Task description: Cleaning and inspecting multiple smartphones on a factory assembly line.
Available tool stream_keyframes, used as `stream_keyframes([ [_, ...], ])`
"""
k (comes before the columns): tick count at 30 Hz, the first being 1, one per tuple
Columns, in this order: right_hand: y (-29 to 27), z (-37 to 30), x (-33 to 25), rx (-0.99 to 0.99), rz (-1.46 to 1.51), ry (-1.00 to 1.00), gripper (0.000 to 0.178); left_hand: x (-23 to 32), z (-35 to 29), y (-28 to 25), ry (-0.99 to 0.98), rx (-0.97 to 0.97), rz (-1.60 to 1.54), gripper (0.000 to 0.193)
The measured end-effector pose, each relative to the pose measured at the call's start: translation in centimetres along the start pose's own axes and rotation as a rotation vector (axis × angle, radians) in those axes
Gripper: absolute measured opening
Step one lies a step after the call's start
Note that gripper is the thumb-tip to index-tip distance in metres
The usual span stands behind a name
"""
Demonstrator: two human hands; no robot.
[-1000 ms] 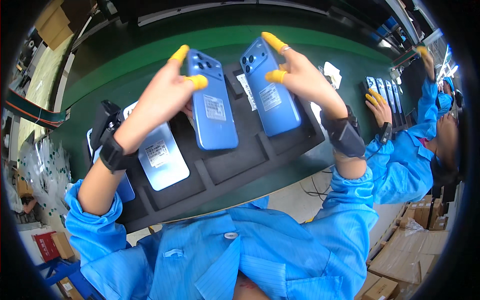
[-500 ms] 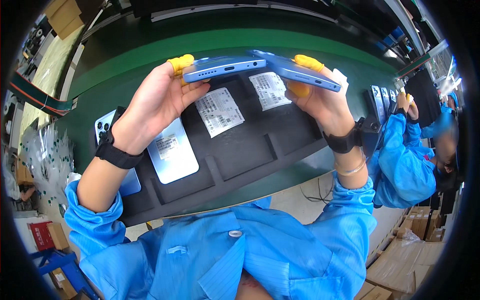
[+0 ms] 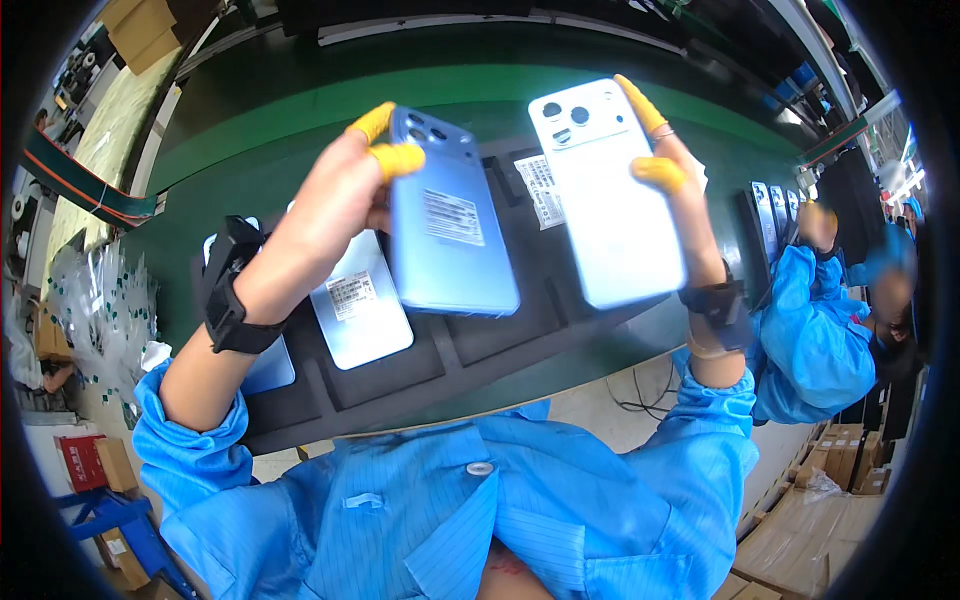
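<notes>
A blue phone point(image 3: 440, 275) is tilting above the black tray point(image 3: 500, 345), its camera end farthest from the person, and the left hand point(image 3: 372, 168) is closing its grip on that upper left side, a yellow-capped thumb pressing the back. Alongside, a glare-whitened phone point(image 3: 625, 235) is sitting just left of the right hand point(image 3: 665, 150), whose grip is clasping its upper right edge. Between them a printed label point(image 3: 538, 188) is showing; beneath, another phone point(image 3: 365, 325) is lying in the tray on the green tabletop point(image 3: 250, 165).
</notes>
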State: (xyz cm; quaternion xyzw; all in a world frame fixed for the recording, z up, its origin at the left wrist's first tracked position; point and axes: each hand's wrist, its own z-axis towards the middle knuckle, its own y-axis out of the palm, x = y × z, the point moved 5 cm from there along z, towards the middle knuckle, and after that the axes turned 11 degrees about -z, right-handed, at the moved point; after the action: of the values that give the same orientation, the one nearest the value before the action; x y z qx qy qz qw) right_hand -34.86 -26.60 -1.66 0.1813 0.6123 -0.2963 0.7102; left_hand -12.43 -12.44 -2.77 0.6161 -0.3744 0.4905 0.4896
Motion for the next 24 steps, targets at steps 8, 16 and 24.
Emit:
stream_keyframes([
  [8, 0.9, 2.4, 0.6, 0.104, -1.357, -0.014, 0.039, 1.3, -2.2, -0.6, 0.172, 0.093, 0.986, 0.061],
  [16, -1.6, -5.6, -0.4, 0.273, -1.193, -0.039, 0.043, 5.5, -15.1, -9.6, 0.164, 0.587, 1.092, 0.041],
  [24, 5.9, -6.4, 0.6, -0.233, -1.47, -0.236, 0.035, -0.7, -24.3, -17.4, 0.036, 0.704, 0.697, 0.037],
])
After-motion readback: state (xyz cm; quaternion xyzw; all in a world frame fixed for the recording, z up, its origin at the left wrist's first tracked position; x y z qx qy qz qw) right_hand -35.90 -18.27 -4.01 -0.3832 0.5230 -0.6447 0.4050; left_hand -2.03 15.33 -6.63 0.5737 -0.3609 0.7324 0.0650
